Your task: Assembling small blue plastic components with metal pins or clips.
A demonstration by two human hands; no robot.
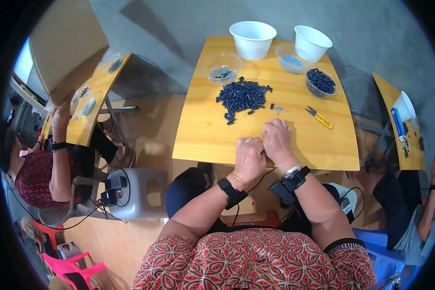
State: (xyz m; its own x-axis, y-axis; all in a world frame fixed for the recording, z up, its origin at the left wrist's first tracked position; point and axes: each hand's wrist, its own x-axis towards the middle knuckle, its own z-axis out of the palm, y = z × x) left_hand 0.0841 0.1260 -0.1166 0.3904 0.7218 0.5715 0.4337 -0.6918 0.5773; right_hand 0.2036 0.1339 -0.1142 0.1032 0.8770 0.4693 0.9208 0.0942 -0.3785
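Note:
My left hand (250, 157) and my right hand (277, 138) are pressed together over the near edge of a yellow wooden table (203, 140), fingers curled around something small that I cannot see. A pile of small dark blue plastic parts (241, 96) lies in the middle of the table, beyond my hands. A few loose small parts (276, 107) lie just past my right hand. Yellow-handled snips (319, 117) rest to the right of my hands.
Two white bowls (253, 39) (312, 43) stand at the far edge. Clear tubs hold grey bits (221, 67) (291, 58) and dark blue parts (321, 82). A grey stool (135, 191) stands at my left. Other people work at side tables, left (89, 108) and right (396, 123).

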